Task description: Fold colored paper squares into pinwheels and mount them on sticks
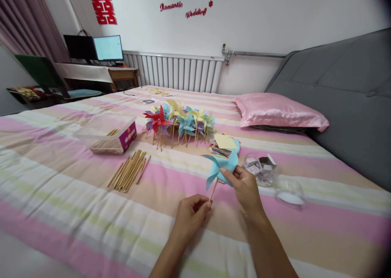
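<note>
A light-blue paper pinwheel [220, 167] on a thin wooden stick is held above the striped bedspread. My left hand [191, 214] pinches the lower end of the stick. My right hand [242, 185] grips the paper blades at the centre from the right. Behind them lies a stack of coloured paper squares [224, 145] with a yellow sheet on top. Further back stands a cluster of finished pinwheels [179, 121] in red, blue, yellow and purple. A bundle of loose wooden sticks [130, 170] lies to the left.
A clear box with a pink label [111, 137] holding sticks sits left of the pinwheels. A clear container [262, 168] with small white boxes and its round lid [289, 193] lie to the right. A pink pillow [277, 111] and grey headboard [351, 90] are beyond.
</note>
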The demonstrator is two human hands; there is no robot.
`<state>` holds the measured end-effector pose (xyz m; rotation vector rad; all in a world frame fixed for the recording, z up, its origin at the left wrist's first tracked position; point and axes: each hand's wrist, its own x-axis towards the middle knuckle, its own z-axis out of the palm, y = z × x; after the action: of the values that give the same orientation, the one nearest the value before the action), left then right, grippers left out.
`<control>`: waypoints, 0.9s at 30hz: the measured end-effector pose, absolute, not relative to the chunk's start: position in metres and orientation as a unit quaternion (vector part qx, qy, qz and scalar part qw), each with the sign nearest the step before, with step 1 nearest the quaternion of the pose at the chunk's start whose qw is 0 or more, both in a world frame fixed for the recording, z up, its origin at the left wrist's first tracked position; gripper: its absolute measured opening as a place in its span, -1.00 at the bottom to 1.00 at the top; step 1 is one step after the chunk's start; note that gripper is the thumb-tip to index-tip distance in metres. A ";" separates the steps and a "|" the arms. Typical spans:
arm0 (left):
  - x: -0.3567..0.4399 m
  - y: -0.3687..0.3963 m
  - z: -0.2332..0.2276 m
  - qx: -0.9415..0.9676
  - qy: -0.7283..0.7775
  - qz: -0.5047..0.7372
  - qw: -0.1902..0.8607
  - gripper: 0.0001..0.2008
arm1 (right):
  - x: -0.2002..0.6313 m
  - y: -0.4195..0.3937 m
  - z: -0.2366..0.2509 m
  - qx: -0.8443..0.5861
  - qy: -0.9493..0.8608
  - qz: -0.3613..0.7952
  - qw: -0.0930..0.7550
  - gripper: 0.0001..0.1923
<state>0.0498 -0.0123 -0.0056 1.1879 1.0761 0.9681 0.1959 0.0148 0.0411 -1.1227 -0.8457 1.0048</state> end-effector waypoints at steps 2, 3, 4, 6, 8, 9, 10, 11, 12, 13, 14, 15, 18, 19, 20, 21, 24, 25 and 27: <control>0.050 -0.012 -0.007 0.497 0.464 0.426 0.597 -0.73 | 0.194 0.014 0.044 -0.492 -0.394 0.440 0.639 -0.73; 0.050 -0.012 -0.008 0.480 0.463 0.436 0.605 -0.72 | 0.194 0.013 0.045 -0.495 -0.404 0.440 0.632 -0.71; 0.050 -0.012 -0.009 0.460 0.460 0.448 0.613 -0.72 | 0.194 0.013 0.045 -0.502 -0.409 0.442 0.621 -0.68; 0.050 -0.012 -0.010 0.420 0.456 0.473 0.626 -0.71 | 0.196 0.013 0.044 -0.522 -0.404 0.450 0.602 -0.63; 0.049 -0.012 -0.010 0.396 0.456 0.491 0.628 -0.71 | 0.198 0.014 0.042 -0.536 -0.382 0.463 0.593 -0.61; 0.049 -0.011 -0.009 0.390 0.458 0.497 0.625 -0.71 | 0.199 0.014 0.040 -0.539 -0.373 0.469 0.592 -0.62; 0.048 -0.011 -0.007 0.389 0.460 0.500 0.622 -0.71 | 0.200 0.015 0.039 -0.540 -0.364 0.473 0.593 -0.62; 0.048 -0.011 -0.006 0.389 0.462 0.501 0.620 -0.71 | 0.200 0.015 0.037 -0.540 -0.358 0.476 0.595 -0.63; 0.048 -0.011 -0.005 0.389 0.463 0.502 0.618 -0.71 | 0.201 0.016 0.036 -0.540 -0.355 0.477 0.596 -0.64; 0.048 -0.011 -0.004 0.390 0.463 0.501 0.618 -0.71 | 0.201 0.016 0.035 -0.539 -0.353 0.476 0.598 -0.65; 0.048 -0.011 -0.003 0.390 0.463 0.501 0.618 -0.71 | 0.201 0.016 0.035 -0.538 -0.350 0.474 0.603 -0.67; 0.048 -0.011 -0.004 0.392 0.463 0.498 0.620 -0.72 | 0.201 0.016 0.034 -0.536 -0.346 0.471 0.608 -0.68; 0.048 -0.011 -0.007 0.398 0.461 0.491 0.624 -0.72 | 0.201 0.016 0.035 -0.535 -0.336 0.453 0.629 -0.71; 0.048 -0.010 -0.008 0.399 0.460 0.489 0.624 -0.72 | 0.202 0.016 0.035 -0.536 -0.334 0.446 0.634 -0.72; 0.048 -0.010 -0.010 0.401 0.461 0.488 0.623 -0.73 | 0.202 0.016 0.035 -0.537 -0.332 0.442 0.637 -0.73; 0.047 -0.010 -0.011 0.405 0.462 0.487 0.621 -0.74 | 0.202 0.017 0.035 -0.538 -0.332 0.439 0.638 -0.73; 0.047 -0.010 -0.012 0.418 0.464 0.485 0.613 -0.73 | 0.201 0.017 0.036 -0.540 -0.332 0.444 0.633 -0.72; 0.047 -0.010 -0.011 0.420 0.464 0.483 0.612 -0.73 | 0.201 0.018 0.036 -0.539 -0.331 0.446 0.633 -0.72; 0.047 -0.010 -0.009 0.420 0.466 0.480 0.613 -0.72 | 0.201 0.018 0.037 -0.539 -0.325 0.443 0.638 -0.71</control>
<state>0.0474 -0.0098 -0.0093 0.9694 1.0748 1.1070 0.2011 0.0178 0.0366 -1.2307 -0.7428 1.0113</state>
